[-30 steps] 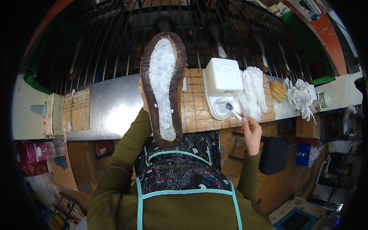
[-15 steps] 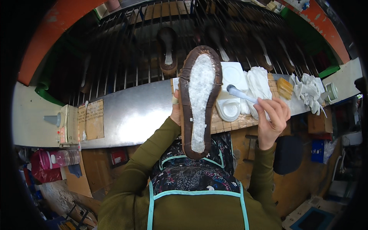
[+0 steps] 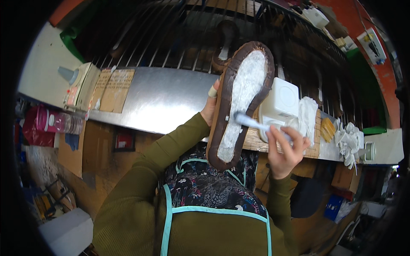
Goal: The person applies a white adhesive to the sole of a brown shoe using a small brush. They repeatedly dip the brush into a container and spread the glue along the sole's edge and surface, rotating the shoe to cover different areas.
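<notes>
A brown shoe upper [image 3: 218,121], its underside toward me and its middle covered by a whitish, rough-looking layer, is held up over the bench edge. My left hand [image 3: 210,107] grips it from the left side, with a tan band round one finger and the other fingers hidden behind. Between the fingertips of my right hand [image 3: 285,154] is the pale handle of a small brush [image 3: 255,123]. The dark bristle end is against or just above the narrow part of the underside; blur hides which. Just behind them stands a white square plastic container [image 3: 282,100].
White cloth or gloves [image 3: 307,117] lie beside the container, then a yellow block [image 3: 327,129] and a heap of white gloves [image 3: 349,143]. Beyond the metal bench [image 3: 171,91] is a rack of bars with more shoes [image 3: 225,40]. Cardboard [image 3: 114,87] lies at left.
The brush has come left and down from beside the shoe to its underside. The shoe has tilted, its upper end leaning right. The whole view has turned somewhat.
</notes>
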Tool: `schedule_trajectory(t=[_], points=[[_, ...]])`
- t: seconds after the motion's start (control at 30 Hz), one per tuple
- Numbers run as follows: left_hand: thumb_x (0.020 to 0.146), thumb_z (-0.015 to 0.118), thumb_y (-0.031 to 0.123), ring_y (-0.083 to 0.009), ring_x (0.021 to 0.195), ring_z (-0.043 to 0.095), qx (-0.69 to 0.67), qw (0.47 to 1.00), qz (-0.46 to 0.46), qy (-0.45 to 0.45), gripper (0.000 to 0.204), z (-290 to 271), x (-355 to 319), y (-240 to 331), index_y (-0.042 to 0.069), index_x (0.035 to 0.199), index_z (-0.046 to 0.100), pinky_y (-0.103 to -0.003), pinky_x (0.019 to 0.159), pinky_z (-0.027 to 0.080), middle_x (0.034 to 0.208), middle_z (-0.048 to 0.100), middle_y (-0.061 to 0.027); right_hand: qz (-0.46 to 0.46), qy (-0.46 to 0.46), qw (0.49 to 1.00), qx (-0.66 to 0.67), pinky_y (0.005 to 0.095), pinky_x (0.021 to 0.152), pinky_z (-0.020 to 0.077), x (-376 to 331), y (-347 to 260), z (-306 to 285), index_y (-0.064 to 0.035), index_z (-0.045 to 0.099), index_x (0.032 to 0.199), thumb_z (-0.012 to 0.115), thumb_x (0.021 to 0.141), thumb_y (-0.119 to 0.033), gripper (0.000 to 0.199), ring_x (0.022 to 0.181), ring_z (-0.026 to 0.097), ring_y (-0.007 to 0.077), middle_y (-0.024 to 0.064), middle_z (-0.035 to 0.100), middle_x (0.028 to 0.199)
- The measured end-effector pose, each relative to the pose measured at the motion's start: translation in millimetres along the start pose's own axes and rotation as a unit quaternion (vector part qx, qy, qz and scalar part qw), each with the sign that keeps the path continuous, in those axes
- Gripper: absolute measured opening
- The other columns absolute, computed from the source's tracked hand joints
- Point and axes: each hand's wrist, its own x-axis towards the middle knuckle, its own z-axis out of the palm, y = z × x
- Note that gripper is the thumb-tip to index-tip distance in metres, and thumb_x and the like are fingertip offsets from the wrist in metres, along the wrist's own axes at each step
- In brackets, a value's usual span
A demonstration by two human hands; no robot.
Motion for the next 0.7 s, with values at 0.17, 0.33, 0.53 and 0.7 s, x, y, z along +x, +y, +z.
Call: schedule_trajectory(t=[0.17,0.33,0.53,0.7], points=[[0.076,0.046,0.080,-0.0205,0.110,0.059,0.001,1.000,-0.005,0.020,0.096,-14.1,2.6,9.7,0.007,0.137,0.043,-0.035,0.095,0.050,0.127,0.056,-0.0124,-0.036,-0.015,0.997,0.061,0.0326,0.080,0.0267,-43.0,-7.9,-8.9,-0.0167,0.075,0.096,0.084,0.065,-0.014,0.033,0.072,0.053,0.0125,-0.0004,0.059,0.094],[0.077,0.044,0.081,-0.0210,0.109,0.060,0.015,1.000,-0.001,0.011,0.096,-9.9,4.7,13.5,0.007,0.138,0.042,-0.035,0.094,0.051,0.127,0.056,-0.0132,0.041,-0.005,0.998,0.054,0.0344,0.081,0.0285,-13.8,-10.1,0.8,-0.0157,0.076,0.094,0.084,0.064,-0.013,0.031,0.077,0.053,0.0125,0.0009,0.060,0.097],[0.078,0.042,0.080,-0.0217,0.113,0.058,0.043,0.998,0.025,0.024,0.096,-8.3,2.3,18.7,0.007,0.140,0.040,-0.036,0.096,0.050,0.130,0.054,-0.0142,-0.057,-0.023,0.998,-0.008,0.0313,0.078,0.0279,-15.4,-15.6,-6.4,-0.0189,0.076,0.096,0.084,0.065,-0.016,0.032,0.077,0.051,0.0107,-0.0005,0.060,0.097],[0.079,0.043,0.079,-0.0237,0.118,0.055,0.049,0.999,0.015,-0.009,0.097,-11.8,-2.4,25.2,0.005,0.141,0.037,-0.038,0.101,0.046,0.133,0.051,-0.0155,0.056,-0.044,0.991,0.117,0.0299,0.075,0.0297,-4.8,-18.5,0.4,-0.0161,0.076,0.093,0.081,0.068,-0.015,0.025,0.075,0.050,0.0121,0.0009,0.060,0.094]])
